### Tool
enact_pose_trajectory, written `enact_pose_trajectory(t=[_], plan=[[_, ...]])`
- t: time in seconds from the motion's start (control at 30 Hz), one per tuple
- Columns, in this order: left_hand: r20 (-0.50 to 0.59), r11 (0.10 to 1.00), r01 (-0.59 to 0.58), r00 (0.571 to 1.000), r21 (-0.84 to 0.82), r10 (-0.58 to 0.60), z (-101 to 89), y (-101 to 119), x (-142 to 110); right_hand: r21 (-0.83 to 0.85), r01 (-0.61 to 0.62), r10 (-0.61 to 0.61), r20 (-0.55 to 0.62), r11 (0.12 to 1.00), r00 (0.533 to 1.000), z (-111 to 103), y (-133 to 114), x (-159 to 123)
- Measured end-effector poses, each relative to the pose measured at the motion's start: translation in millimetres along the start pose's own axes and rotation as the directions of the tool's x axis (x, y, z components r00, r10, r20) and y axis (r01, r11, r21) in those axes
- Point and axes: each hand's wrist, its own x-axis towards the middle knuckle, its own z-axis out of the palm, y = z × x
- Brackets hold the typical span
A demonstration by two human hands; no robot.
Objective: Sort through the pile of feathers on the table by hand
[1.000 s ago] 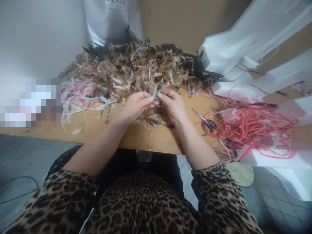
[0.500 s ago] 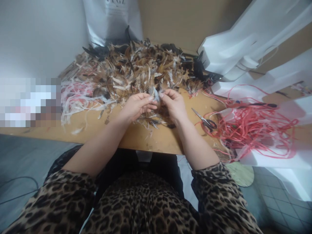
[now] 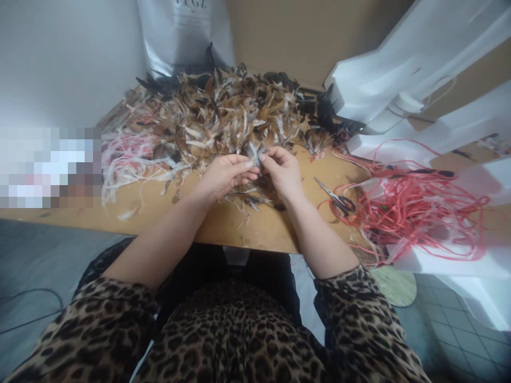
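Observation:
A big heap of brown, tan and black feathers covers the back of the wooden table. My left hand and my right hand meet at the heap's near edge. Both pinch a small pale feather between their fingertips, fingers closed on it. A few loose feathers lie under my hands.
Scissors lie right of my right hand, beside a tangle of red cord. Pink and white strips spread at the left. A white machine stands at the right, a grey bag behind the heap.
My fingertips have shifted slightly on the small feather, and the hands stay together at the same spot. Nothing else has moved.

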Motion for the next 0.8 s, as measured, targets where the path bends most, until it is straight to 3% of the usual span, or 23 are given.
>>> enact_pose_trajectory(t=[0.17, 0.37, 0.47, 0.63, 0.8], plan=[[-0.029, 0.999, 0.012, 1.0, 0.049, -0.01, 0.9, 0.3, 0.1, 0.027, -0.032, 0.032, 0.008, 0.999, 0.999, 1.5, -2.3, -1.8], [-0.014, 0.999, -0.019, 1.0, 0.048, 0.02, -1.1, 0.6, 0.6, 0.071, -0.224, 0.214, 0.127, 0.972, 0.969, 2.1, -5.3, -2.8], [-0.024, 0.998, -0.029, 0.999, 0.054, 0.031, -1.4, 0.4, 1.7, 0.063, -0.249, 0.241, 0.104, 0.967, 0.965, 0.7, -6.2, -1.2], [-0.102, 0.996, -0.094, 0.991, -0.012, 0.092, -2.8, 1.5, 5.2, -0.038, -0.225, 0.228, 0.067, 0.974, 0.971, -12.8, -15.2, 2.3], [-0.155, 0.981, -0.194, 0.97, -0.026, 0.188, -3.8, 4.5, 4.9, -0.282, -0.168, 0.225, 0.185, 0.945, 0.956, -30.3, -25.6, 4.1]])
